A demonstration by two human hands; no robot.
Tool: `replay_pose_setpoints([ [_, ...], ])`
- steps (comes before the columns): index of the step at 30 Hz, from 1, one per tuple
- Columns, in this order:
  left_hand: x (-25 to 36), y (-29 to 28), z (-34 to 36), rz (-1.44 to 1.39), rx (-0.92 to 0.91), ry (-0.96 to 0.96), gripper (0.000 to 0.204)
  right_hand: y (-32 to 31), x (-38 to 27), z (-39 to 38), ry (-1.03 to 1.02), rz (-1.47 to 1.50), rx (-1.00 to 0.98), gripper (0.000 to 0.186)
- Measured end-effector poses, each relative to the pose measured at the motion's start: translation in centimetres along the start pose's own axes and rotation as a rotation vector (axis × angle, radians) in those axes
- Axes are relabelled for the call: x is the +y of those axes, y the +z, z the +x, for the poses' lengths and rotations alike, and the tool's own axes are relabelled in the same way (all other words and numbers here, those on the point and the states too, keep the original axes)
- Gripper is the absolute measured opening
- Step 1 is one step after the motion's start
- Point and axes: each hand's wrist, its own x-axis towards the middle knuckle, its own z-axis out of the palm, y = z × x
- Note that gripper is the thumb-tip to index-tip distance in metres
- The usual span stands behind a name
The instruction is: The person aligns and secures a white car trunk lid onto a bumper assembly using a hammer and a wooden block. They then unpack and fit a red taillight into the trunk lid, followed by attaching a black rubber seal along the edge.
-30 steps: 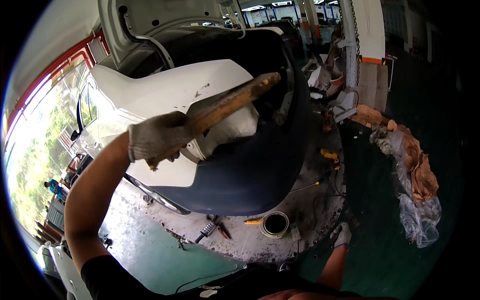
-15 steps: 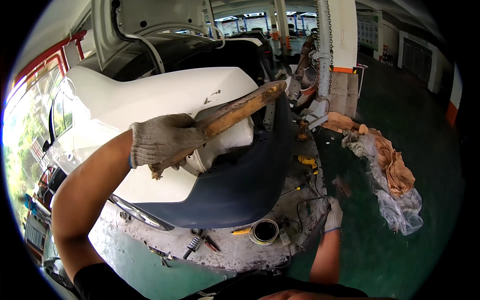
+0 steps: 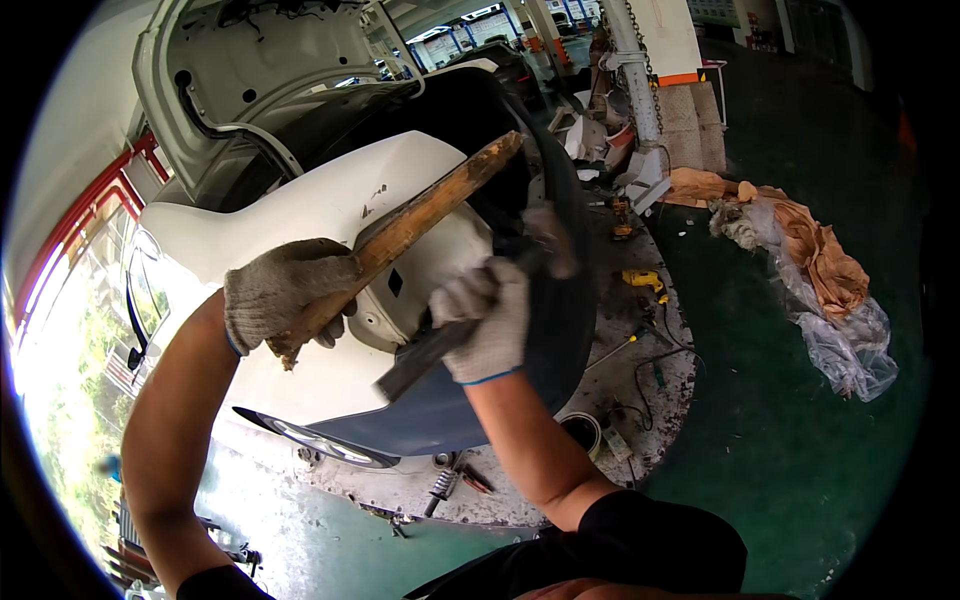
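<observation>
My gloved left hand [image 3: 285, 290] grips a worn wooden bar [image 3: 450, 193], which slants up to the right across the tail light recess [image 3: 420, 250] of a white car's rear corner panel [image 3: 300, 215]. My gloved right hand [image 3: 485, 315] is closed round the dark handle of a hammer [image 3: 550, 240], whose head is blurred by motion, in front of the recess and just right of the bar. The dark bumper [image 3: 545, 340] curves below and behind that hand. The trunk lid [image 3: 260, 70] stands raised above.
A round scuffed platform [image 3: 650, 385] under the car holds a yellow power tool [image 3: 645, 282], cables and a can [image 3: 580, 435]. A steel post with chain [image 3: 640, 100] stands behind. Brown paper and plastic [image 3: 830, 265] lie right on the green floor. A bright opening is left.
My right hand has come up from low at the right to the car's corner, now with the hammer in view. My left hand and the bar have shifted slightly up and left.
</observation>
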Motion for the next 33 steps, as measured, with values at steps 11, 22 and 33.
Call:
replay_pose_setpoints([
  [11,-1.5,-0.8,0.4,0.005,-0.029,0.061,0.055,2.9,3.7,0.9,0.010,0.026,0.045,0.026],
  [22,-0.7,-0.4,0.1,0.053,0.014,-0.004,0.054,-8.0,-18.3,-5.4,-0.634,-0.043,-0.206,0.037],
  [33,1.9,2.2,-0.5,0.314,0.058,-0.156,0.058,0.2,4.1,-2.1,0.184,-0.132,-0.128,0.030],
])
